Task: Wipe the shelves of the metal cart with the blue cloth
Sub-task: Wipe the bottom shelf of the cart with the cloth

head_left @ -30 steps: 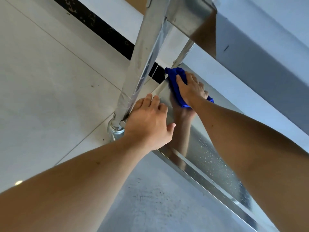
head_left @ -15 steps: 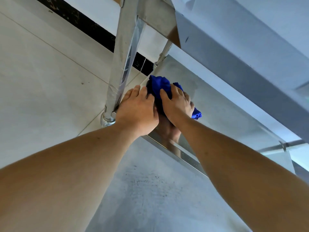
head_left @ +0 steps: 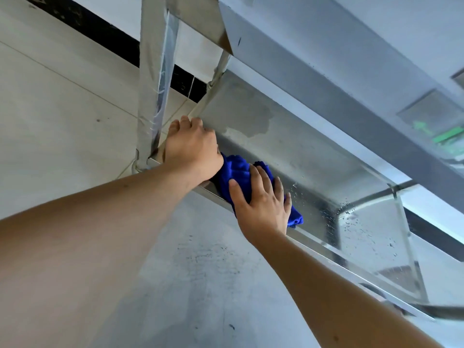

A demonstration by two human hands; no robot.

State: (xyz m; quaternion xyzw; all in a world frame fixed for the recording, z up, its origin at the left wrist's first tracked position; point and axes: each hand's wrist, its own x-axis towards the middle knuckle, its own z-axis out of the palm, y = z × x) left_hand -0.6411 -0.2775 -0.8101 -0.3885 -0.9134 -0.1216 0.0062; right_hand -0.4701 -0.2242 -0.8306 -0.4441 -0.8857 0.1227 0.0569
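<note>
Blue cloth point(head_left: 236, 179) sits bunched on the cart's lower shelf point(head_left: 296, 151) near its front rim; right hand point(head_left: 263, 204) lies flat on it w/ fingers spread, pressing down. Left hand point(head_left: 190, 146) curls over the shelf's left edge, just beside the corner post point(head_left: 155, 79), touching the cloth. Upper shelf point(head_left: 339, 59) hangs close overhead; wet shelf surface runs open to the right, droplets toward the far post point(head_left: 406, 237).

We find no words, brand names or numbers that we can read anywhere in this view. The only sign we can make out is a green arrow point(head_left: 419, 127) with a green bar point(head_left: 448, 135) beside it, mirrored in the shiny metal of the cart point(head_left: 326, 79), well off to the upper right of the fingers point(head_left: 263, 182); whatever lettering goes with it is too blurred to read.
</note>
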